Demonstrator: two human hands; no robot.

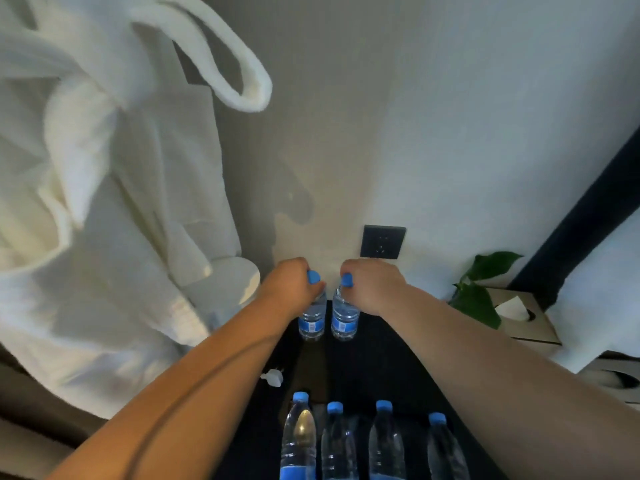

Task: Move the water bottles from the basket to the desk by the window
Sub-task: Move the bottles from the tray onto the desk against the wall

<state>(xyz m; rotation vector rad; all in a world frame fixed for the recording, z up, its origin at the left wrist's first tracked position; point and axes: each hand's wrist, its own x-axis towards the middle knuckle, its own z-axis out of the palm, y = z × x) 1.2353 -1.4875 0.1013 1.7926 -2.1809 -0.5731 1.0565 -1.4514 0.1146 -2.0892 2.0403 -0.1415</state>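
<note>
Dark desk (381, 358), two bottles (312, 322) gripped beneath hands (291, 284)

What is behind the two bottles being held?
Behind the left bottle and right bottle: a pale wall, a black socket upper right. The left hand and right hand hide the wall behind the necks.

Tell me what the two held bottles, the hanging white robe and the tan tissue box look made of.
Clear blue-capped left bottle in the left hand and right bottle in the right hand: thin glossy plastic, see-through and ribbed. Hanging white robe: soft matte cloth, likely cotton waffle or terry, by its folds and fuzzy collar. Tan tissue box: matte, flat-panelled; cardboard or thin wood, unclear.
</note>
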